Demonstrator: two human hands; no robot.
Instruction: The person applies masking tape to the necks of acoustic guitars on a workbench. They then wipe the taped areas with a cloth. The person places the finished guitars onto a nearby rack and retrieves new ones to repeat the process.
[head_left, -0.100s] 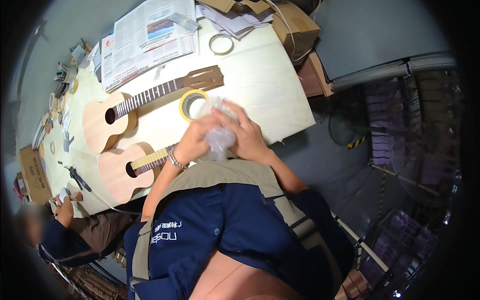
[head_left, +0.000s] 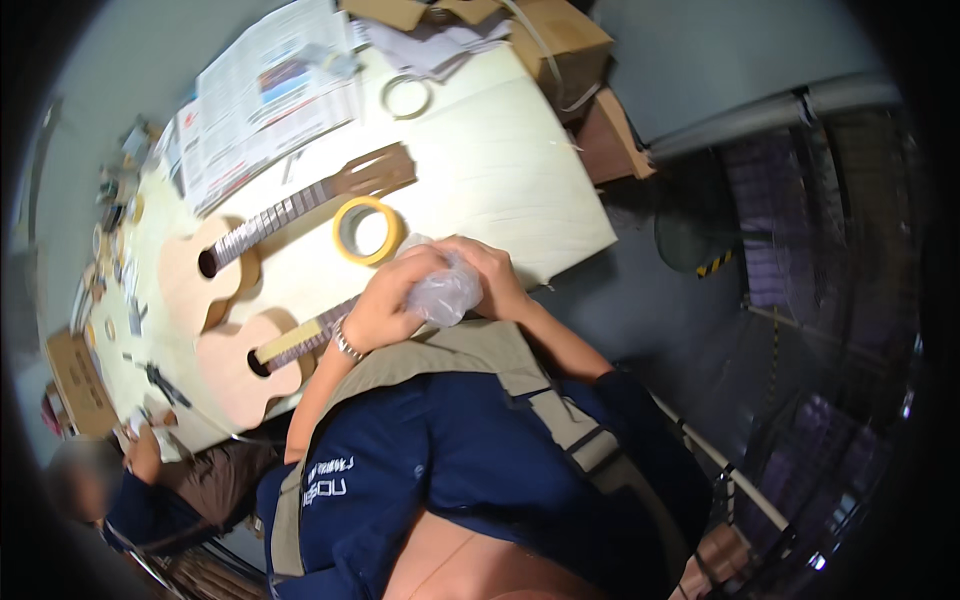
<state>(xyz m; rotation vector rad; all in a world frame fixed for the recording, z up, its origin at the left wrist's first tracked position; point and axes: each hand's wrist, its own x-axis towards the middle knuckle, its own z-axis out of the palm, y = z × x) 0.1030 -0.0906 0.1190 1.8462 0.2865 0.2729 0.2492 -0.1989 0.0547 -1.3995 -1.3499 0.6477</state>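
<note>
Crumpled clear plastic, perhaps a thin bag or film, is bunched between my two hands close to my apron. My left hand, with a metal watch band at its wrist, grips it from the left. From the right, my right hand closes round it, fingers partly hidden. A pale unfinished ukulele with yellow tape along its fretboard lies beside my left forearm; its head end is hidden behind my hands. Farther off lies a second ukulele with a brown headstock. A yellow tape roll sits just beyond my left hand.
Newspapers, a paler tape roll and a cardboard box are at the table's far side. Several tape rolls and small tools line the left edge. A co-worker sits at lower left. The table's right edge drops to the floor.
The view has shifted a little. My hands have come down and closer together round the plastic, leaving the yellow tape roll fully in sight.
</note>
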